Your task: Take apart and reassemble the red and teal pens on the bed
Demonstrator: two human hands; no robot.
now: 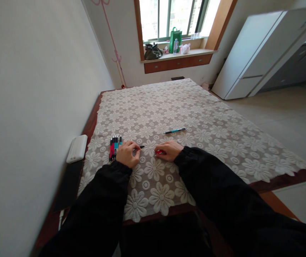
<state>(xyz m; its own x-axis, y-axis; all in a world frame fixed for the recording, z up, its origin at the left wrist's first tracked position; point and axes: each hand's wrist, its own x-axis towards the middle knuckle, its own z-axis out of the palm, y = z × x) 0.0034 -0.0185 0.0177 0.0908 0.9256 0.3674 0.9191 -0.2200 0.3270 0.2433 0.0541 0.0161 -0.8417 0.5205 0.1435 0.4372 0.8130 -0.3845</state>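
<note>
My left hand (127,153) is closed, pinching a thin black pen part (142,146) whose end sticks out to the right past the fingertips. My right hand (170,150) is closed around a red pen barrel (161,152), mostly hidden by the fingers. A small gap lies between the hands, just above the lace tablecloth (155,168). Just left of my left hand, several red and blue pens (112,148) lie side by side in a row, partly covered by that hand. A single blue and black pen (175,131) lies farther out, beyond my right hand.
At the table's left edge, a white box-shaped device (77,148) sits by a dark flat panel (69,185), with a white cable (61,218) near it. Bags stand on the windowsill (193,52). A white refrigerator (249,53) is at the right.
</note>
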